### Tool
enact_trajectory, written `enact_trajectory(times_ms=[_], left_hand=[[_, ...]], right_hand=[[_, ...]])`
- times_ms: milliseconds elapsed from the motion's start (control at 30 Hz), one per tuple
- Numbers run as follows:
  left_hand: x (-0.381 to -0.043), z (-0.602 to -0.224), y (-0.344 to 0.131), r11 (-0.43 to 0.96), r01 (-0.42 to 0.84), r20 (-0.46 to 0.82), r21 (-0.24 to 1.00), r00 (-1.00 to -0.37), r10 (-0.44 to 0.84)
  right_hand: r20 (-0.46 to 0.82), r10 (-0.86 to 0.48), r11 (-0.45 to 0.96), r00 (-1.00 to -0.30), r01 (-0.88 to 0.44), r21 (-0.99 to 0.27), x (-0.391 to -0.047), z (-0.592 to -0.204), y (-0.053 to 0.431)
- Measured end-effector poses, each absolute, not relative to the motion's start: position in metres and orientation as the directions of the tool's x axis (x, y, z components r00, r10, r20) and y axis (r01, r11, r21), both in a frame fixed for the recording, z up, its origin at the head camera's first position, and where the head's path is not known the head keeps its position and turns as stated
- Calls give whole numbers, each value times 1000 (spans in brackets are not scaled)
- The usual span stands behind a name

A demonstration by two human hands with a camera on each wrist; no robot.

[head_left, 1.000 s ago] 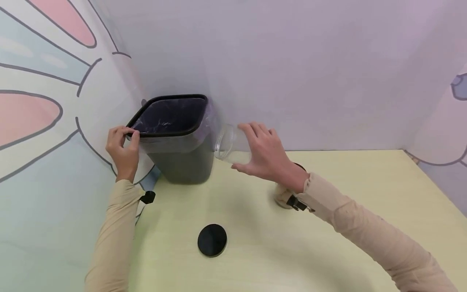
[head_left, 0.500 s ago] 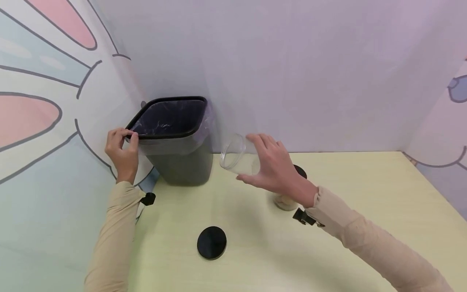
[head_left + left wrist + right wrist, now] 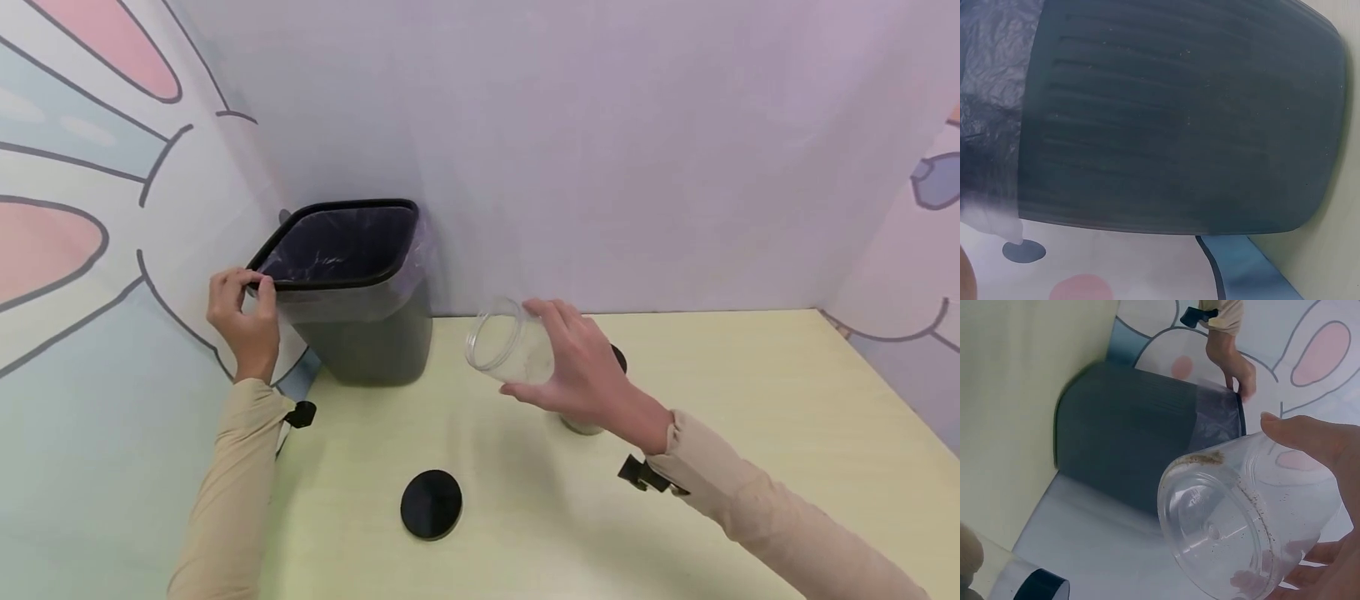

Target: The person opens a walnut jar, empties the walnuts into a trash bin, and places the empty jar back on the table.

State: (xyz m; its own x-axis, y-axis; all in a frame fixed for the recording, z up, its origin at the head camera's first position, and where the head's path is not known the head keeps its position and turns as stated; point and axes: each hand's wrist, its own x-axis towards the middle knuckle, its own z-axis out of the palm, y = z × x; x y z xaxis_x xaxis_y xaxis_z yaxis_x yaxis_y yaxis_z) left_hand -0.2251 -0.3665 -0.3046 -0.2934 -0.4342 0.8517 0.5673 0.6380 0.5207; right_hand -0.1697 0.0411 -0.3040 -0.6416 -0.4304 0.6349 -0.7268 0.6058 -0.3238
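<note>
My left hand (image 3: 243, 321) pinches the near left corner of the black rim of a grey trash bin (image 3: 360, 337), lined with a clear plastic bag. My right hand (image 3: 581, 362) grips a clear jar (image 3: 525, 354) round its side, tilted over the table with its open mouth to the left, apart from the bin. In the right wrist view, brown crumbs cling along the bottom edge of this jar (image 3: 1254, 506). A round black lid (image 3: 431, 504) lies flat on the table nearer to me.
Behind my right hand stands a second jar (image 3: 581, 427) with a black lid (image 3: 619, 358), mostly hidden in the head view. The pale yellow table (image 3: 735, 433) meets a plain wall (image 3: 600, 167) at the back. A wall with cartoon drawings (image 3: 90, 467) runs along the left.
My right hand has drawn the jar rightward and toward me, away from the bin, and its mouth now points a little higher. My left hand keeps its hold on the rim.
</note>
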Motion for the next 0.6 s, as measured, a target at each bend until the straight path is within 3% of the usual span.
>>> enact_trajectory(times_ms=[600], left_hand=[[-238,-319,-378,646,562,854,516,-285,-435]], right_hand=[[540,-345,574,-768,-628,-525,-152,-320,64]])
